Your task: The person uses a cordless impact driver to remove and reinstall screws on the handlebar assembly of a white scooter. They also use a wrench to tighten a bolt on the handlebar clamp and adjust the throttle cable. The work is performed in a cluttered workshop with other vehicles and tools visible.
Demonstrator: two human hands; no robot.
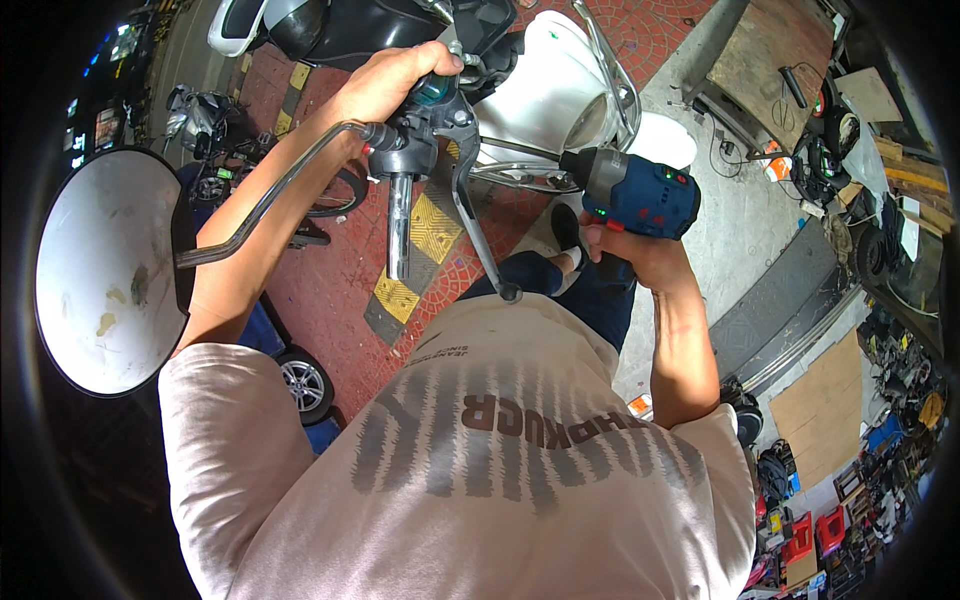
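Observation:
My right hand (650,255) is wrapped round the handle of a blue and black cordless drill (648,197). The drill's long thin bit (520,149) points left, and its tip reaches the black switch housing (410,145) on a scooter's handlebar. My left hand (395,85) is closed round the top of that housing, thumb on its upper side; its other fingers are hidden behind. A bare metal handlebar tube (399,225) sticks out toward me, with no grip on it. Beside it runs a grey brake lever (473,220).
A round-backed mirror (115,270) juts out at left on a bent stem (270,215). White scooter bodywork (545,80) and a metal rack (615,70) lie beyond the bit. A worn workbench (770,65) stands far right; tools and parts (880,480) clutter the lower right.

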